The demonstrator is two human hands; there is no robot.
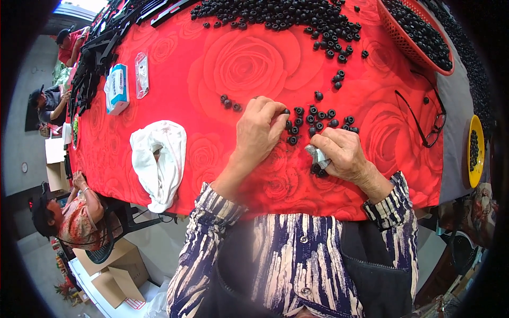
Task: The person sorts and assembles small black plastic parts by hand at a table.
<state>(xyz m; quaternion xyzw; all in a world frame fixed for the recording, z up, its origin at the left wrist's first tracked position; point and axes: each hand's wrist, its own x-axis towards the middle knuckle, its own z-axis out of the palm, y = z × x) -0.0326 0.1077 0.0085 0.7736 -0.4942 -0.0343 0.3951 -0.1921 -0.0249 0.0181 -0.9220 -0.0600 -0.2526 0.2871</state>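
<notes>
My left hand (259, 127) pinches a small black round part (287, 112) between thumb and fingertips, above the red rose-print tablecloth (233, 58). Closed around a short silver-grey piece (317, 156) is my right hand (342, 153); its exact kind I cannot make out, as the fingers cover part of it. Between and beyond the hands lies a loose group of black round parts (313, 117), some showing a hole. A few more sit partly under my right hand. Left of my left hand is a short row of similar parts (228, 103).
A large pile of black parts (281, 15) spreads across the far side. A red basket (389, 40) and a yellow plate (470, 177) hold more at the right. Glasses (430, 139), a white cloth (177, 164) and a tissue pack (117, 90) lie about. Several people sit leftward.
</notes>
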